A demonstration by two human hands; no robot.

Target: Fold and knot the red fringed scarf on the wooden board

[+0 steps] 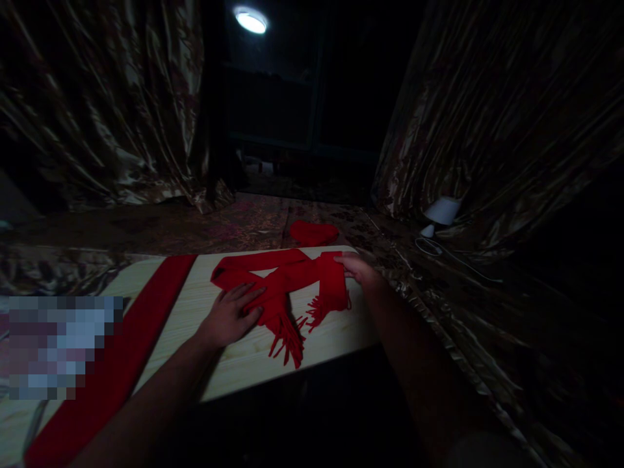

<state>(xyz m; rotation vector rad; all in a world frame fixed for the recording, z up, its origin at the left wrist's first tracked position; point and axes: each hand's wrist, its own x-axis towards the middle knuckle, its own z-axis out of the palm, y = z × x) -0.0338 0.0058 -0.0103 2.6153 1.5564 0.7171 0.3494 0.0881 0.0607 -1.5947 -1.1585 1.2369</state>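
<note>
A red fringed scarf (297,276) lies looped and crossed over itself on a pale wood-grain table (234,374). My left hand (231,316) rests flat on the scarf's left part, its fingers spread. At the right, my right hand (355,266) grips the edge of a folded end of the scarf between thumb and fingers. Both fringed ends point toward me. On the left side of the table a long, flat strip of red cloth (131,331) runs from the near edge to the far edge.
Just past the table's far edge sits a red cloth bundle (313,232). A small white lamp (442,211) with a looped cord stands at the right. Patterned curtains (112,97) hang on both sides of a dark window. A pixelated patch covers part of the left.
</note>
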